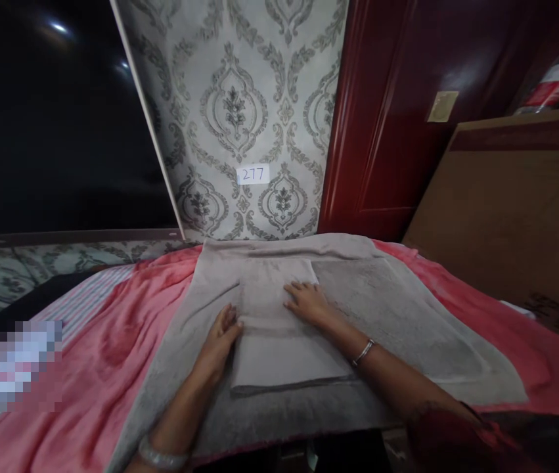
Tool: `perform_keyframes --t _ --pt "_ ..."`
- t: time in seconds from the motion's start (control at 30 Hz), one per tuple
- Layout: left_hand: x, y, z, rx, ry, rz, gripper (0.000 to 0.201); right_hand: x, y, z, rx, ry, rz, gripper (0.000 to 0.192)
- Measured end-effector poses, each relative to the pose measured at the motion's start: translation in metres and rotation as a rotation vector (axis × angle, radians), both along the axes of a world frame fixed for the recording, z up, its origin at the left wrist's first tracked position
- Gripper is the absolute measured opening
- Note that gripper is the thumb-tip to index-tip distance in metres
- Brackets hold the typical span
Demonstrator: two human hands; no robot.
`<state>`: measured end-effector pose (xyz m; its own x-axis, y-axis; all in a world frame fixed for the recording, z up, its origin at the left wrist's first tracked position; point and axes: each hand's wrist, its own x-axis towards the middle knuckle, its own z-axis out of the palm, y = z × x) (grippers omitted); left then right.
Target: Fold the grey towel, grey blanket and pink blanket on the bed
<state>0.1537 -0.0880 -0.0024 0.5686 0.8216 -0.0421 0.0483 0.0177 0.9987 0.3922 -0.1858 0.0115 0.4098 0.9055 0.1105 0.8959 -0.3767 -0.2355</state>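
Observation:
A light grey piece of cloth (279,358), partly folded over, lies on a larger darker grey cloth (382,295); I cannot tell what kind of item it is. My right hand (306,302) rests palm down on the upper part of the light cloth, fingers stretched out and slightly spread. At the cloth's left edge is my left hand (223,332), its fingers loosely bent and apart, with nothing visibly gripped. A raised crease runs across the light cloth between the two hands.
A pink blanket (126,328) lies under the grey cloths, over a striped sheet (69,315). Behind stand a patterned wall (234,105) with a "277" label (253,174) and a dark screen (62,131). At right are a red door (397,131), a cardboard box (510,203) and a bottle (558,82).

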Motion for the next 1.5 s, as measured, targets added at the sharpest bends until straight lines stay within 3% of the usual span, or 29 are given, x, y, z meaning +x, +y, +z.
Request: perform_keyframes --t 0.17,0.33,0.47,0.63,0.8,1.0,1.2,1.33,1.43,1.5 --pt "-0.032 -0.011 -0.004 -0.078 0.033 0.000 0.103 0.030 0.046 0.025 0.053 -0.002 0.007 0.050" --pt "-0.030 -0.007 -0.026 -0.110 0.078 0.007 0.110 0.057 0.087 0.026 0.042 0.019 0.012 0.068" --pt "-0.019 -0.003 -0.040 -0.115 0.072 -0.013 0.098 0.078 0.107 0.022 -0.018 0.048 0.037 0.072" --pt "-0.012 -0.014 -0.032 -0.080 0.060 -0.041 0.083 0.096 0.124 0.017 -0.096 0.055 0.054 0.064" --pt "-0.009 -0.032 -0.018 0.156 0.159 0.070 0.071 0.097 0.126 0.010 -0.099 0.022 0.022 0.061" --pt "-0.005 -0.046 0.002 0.330 0.229 -0.072 0.065 0.104 0.123 0.006 -0.104 0.072 0.069 0.063" --pt "-0.007 -0.042 0.000 0.281 0.195 -0.029 0.067 0.105 0.124 0.007 -0.041 0.089 0.076 0.061" --pt "-0.009 -0.040 -0.006 0.268 0.157 0.019 0.064 0.098 0.112 0.011 0.046 0.063 0.037 0.045" --pt "-0.008 -0.040 -0.002 0.275 0.115 0.035 0.063 0.095 0.100 0.025 0.112 0.053 0.015 0.035" --pt "-0.010 -0.039 0.010 0.271 0.092 0.021 0.064 0.092 0.095 0.042 0.154 0.049 0.010 0.032"
